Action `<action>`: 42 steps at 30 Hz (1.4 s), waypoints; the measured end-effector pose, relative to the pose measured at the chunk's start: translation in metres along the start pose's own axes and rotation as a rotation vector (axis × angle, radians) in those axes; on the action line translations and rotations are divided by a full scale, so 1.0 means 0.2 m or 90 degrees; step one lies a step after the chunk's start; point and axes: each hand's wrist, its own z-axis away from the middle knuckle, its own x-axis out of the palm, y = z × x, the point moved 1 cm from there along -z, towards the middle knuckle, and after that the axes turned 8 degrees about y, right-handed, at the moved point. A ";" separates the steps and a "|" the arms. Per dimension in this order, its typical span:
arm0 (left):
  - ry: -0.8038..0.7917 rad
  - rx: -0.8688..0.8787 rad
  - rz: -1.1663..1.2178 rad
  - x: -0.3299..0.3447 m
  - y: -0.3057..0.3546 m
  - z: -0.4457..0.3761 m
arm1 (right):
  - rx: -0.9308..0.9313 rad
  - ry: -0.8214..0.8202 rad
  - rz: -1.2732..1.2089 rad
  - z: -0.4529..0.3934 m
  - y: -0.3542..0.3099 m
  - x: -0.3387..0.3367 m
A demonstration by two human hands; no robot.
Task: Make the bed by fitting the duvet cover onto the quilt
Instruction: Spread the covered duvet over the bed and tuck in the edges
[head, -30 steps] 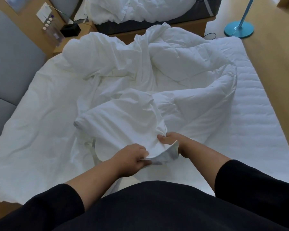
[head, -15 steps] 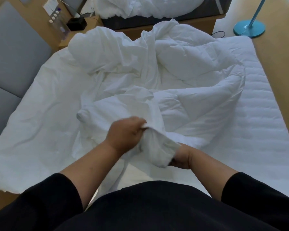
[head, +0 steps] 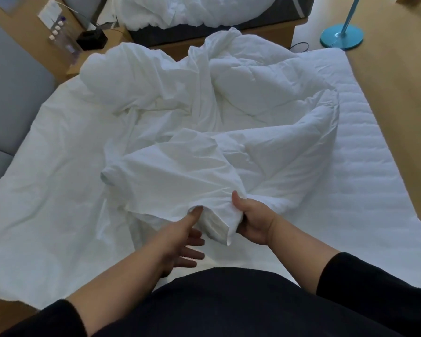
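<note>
Since 0.5 s ago the left hand has let go of the bunched cloth and dropped back toward the body; fingers now spread and straight, index tip touching the underside of the fold. Right hand has come up from under the cloth, now pinching the gathered corner, thumb on top, fingers curled beneath.

Step in hand, prob.: seating one quilt corner inside the duvet cover and holding it thru the fabric. Early stage, most of it unfitted. Next move likely needs the left hand to re-grip the cover edge just beside the corner and pull it down over the quilt w/o the right pinch slipping.

Corner points toward the person, slightly right. Covered fold's long axis runs from near-right to far-left across the bed. Quilt lies heaped mid-bed, bulk at the far side, right flank curling up. Beyond: second bed, lamp base far right.
</note>
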 end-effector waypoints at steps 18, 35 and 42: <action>-0.061 0.490 0.073 0.13 0.14 0.18 | -0.118 0.469 -0.042 -0.04 -0.27 -0.16; 0.289 0.947 -0.542 -0.04 -0.03 -0.11 | -0.042 0.392 -0.118 0.32 -0.10 -0.05; 0.375 0.699 -0.876 -0.50 0.15 -0.51 | -0.023 0.434 0.228 0.74 -0.06 -0.19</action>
